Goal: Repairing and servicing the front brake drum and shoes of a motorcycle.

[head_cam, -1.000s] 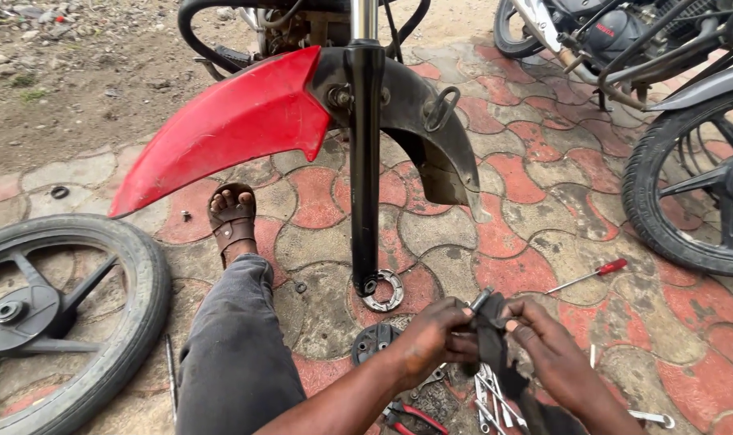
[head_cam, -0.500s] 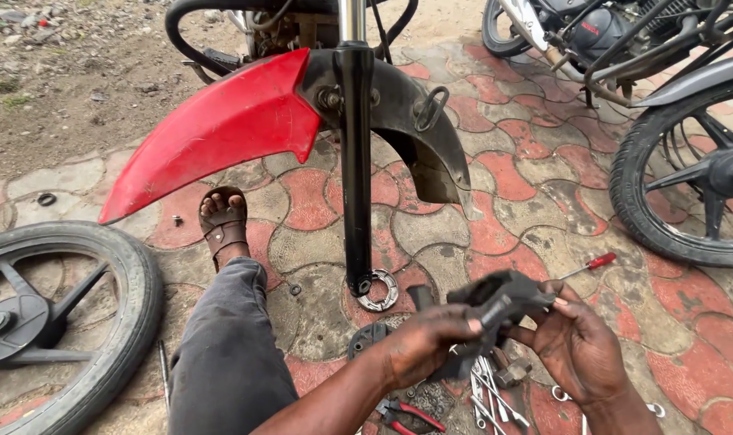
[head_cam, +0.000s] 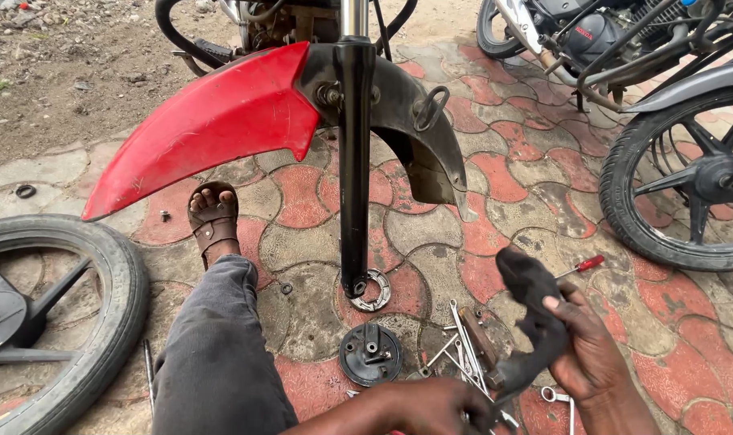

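A person sat on patterned paving before a motorcycle's bare front fork (head_cam: 355,169) and red mudguard (head_cam: 213,129), wheel removed. The right hand (head_cam: 588,354), at the near right, grasped a grimy black rag (head_cam: 531,310) bunched around what looked like a dark metal part, though the cloth hid most of it. The left hand (head_cam: 439,407), low at the near edge, closed on the lower end of the same bundle. The work in hand appeared to be wiping a part clean; turning it within the cloth would call for a firm two-handed grip. Just left of the hands lay a round brake plate (head_cam: 370,354) and loose spanners (head_cam: 463,330); a detached wheel (head_cam: 44,322) lay far left.
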